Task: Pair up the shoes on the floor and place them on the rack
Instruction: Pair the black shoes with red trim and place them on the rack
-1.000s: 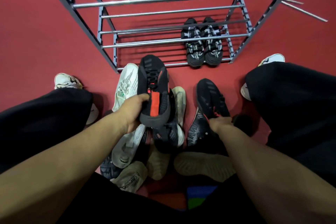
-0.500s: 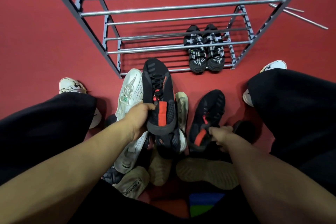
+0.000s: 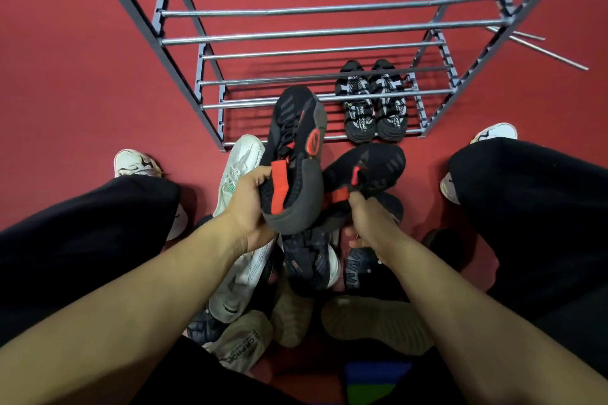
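My left hand (image 3: 247,204) grips a black shoe with a red heel tab (image 3: 293,148) by its heel, toe pointing at the rack and tilted so part of its sole shows. My right hand (image 3: 365,219) holds the matching black and red shoe (image 3: 368,171) by its heel, lifted just right of the first; the two touch. Below them lies a pile of shoes (image 3: 296,273) on the red floor: a white sneaker (image 3: 240,168), dark ones and beige soles. The grey metal rack (image 3: 316,33) stands ahead, with one black and white pair (image 3: 373,102) on its lowest tier at the right.
My black-trousered legs (image 3: 82,240) frame the pile on both sides, with my white sneakers (image 3: 135,163) on the floor at left and right. Loose metal rods (image 3: 539,49) lie on the red floor to the right of the rack.
My right hand has lifted the second black and red shoe off the floor and brought it against the first. My left hand has tilted its shoe, showing the sole. The view moved closer to the rack.
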